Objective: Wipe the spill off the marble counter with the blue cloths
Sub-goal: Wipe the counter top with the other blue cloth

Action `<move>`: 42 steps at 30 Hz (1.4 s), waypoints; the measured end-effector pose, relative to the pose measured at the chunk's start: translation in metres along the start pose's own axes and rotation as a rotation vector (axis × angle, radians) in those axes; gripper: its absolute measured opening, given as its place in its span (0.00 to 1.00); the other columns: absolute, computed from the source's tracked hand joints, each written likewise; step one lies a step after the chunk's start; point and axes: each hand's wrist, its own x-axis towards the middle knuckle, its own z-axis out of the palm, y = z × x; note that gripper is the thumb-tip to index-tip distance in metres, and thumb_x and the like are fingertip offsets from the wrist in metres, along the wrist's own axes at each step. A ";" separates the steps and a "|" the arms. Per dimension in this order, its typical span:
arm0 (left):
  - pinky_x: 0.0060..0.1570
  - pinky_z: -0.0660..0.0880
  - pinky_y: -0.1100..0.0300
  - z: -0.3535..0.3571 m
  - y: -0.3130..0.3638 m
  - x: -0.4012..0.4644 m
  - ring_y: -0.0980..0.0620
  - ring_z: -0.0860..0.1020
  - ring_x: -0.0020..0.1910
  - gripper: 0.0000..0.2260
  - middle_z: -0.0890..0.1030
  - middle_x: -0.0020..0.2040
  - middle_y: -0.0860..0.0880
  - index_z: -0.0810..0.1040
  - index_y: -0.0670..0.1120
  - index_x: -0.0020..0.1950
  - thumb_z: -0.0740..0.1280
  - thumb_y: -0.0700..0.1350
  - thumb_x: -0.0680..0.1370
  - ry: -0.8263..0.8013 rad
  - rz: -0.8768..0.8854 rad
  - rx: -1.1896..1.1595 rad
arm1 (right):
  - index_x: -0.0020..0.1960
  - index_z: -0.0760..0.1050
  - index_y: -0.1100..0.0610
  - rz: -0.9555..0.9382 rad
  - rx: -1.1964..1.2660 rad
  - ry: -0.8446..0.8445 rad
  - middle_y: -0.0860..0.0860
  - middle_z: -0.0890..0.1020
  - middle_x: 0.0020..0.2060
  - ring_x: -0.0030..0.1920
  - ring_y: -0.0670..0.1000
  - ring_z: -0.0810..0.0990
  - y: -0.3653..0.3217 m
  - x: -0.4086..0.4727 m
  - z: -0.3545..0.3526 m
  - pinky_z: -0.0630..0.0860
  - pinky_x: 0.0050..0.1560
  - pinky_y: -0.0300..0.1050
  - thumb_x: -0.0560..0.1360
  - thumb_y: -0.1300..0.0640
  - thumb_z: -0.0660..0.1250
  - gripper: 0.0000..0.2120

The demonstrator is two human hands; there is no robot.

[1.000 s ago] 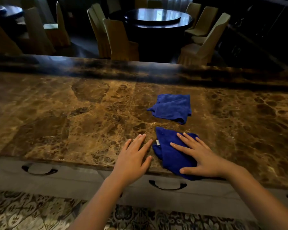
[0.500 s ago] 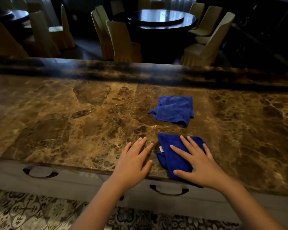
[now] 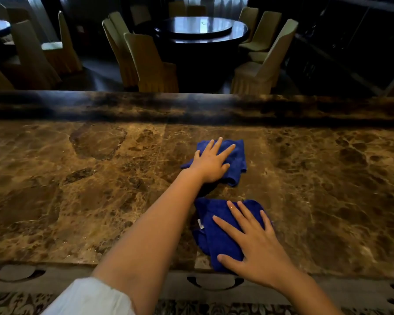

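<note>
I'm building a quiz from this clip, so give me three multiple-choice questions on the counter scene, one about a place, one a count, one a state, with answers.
1. Where does the left hand rest?
A. on the far blue cloth
B. on a drawer handle
C. on a chair

2. How many blue cloths lie on the marble counter?
A. one
B. two
C. four

3. How is the right hand placed on the near blue cloth?
A. clenched in a fist
B. lifted clear of it
C. flat, fingers spread

Answers:
1. A: the outstretched arm ends palm down on the farther cloth.
2. B: one lies far, one near the front edge.
3. C: the open palm presses it.
</note>
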 end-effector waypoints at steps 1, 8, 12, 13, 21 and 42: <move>0.69 0.46 0.37 0.003 -0.002 0.004 0.44 0.42 0.75 0.28 0.42 0.77 0.47 0.45 0.60 0.73 0.56 0.54 0.78 -0.041 0.003 0.025 | 0.66 0.35 0.28 -0.004 0.004 0.001 0.40 0.33 0.73 0.70 0.43 0.27 0.000 0.000 0.000 0.28 0.68 0.57 0.67 0.28 0.48 0.33; 0.60 0.69 0.43 0.000 -0.001 -0.011 0.43 0.65 0.67 0.22 0.69 0.68 0.45 0.64 0.52 0.69 0.62 0.51 0.75 0.147 0.062 0.138 | 0.66 0.35 0.28 -0.022 0.007 0.011 0.40 0.33 0.73 0.69 0.43 0.26 0.001 -0.001 0.002 0.27 0.68 0.57 0.67 0.28 0.48 0.33; 0.55 0.71 0.46 -0.010 -0.005 -0.037 0.42 0.71 0.59 0.14 0.75 0.59 0.43 0.72 0.45 0.61 0.63 0.43 0.75 0.202 0.152 0.139 | 0.66 0.34 0.28 -0.017 0.017 -0.005 0.41 0.33 0.73 0.70 0.43 0.26 -0.001 -0.002 0.000 0.28 0.68 0.57 0.67 0.28 0.47 0.33; 0.54 0.71 0.47 -0.013 -0.008 -0.044 0.42 0.72 0.58 0.13 0.75 0.58 0.43 0.73 0.44 0.59 0.64 0.43 0.75 0.197 0.159 0.127 | 0.66 0.34 0.28 -0.015 0.014 -0.013 0.41 0.33 0.73 0.70 0.43 0.26 -0.001 -0.002 0.000 0.28 0.68 0.58 0.66 0.28 0.46 0.33; 0.49 0.65 0.63 -0.079 -0.057 -0.135 0.46 0.75 0.50 0.11 0.79 0.50 0.40 0.77 0.41 0.55 0.66 0.38 0.73 0.587 -0.003 -0.220 | 0.72 0.42 0.37 0.024 0.009 0.088 0.45 0.39 0.74 0.71 0.44 0.32 -0.027 0.009 -0.002 0.29 0.68 0.60 0.71 0.30 0.39 0.31; 0.71 0.43 0.42 -0.004 -0.095 -0.112 0.49 0.45 0.75 0.25 0.47 0.77 0.48 0.48 0.55 0.75 0.48 0.57 0.79 0.162 -0.210 0.150 | 0.73 0.49 0.42 0.172 -0.015 0.158 0.49 0.50 0.76 0.75 0.49 0.43 -0.043 0.034 0.010 0.38 0.72 0.58 0.77 0.40 0.45 0.25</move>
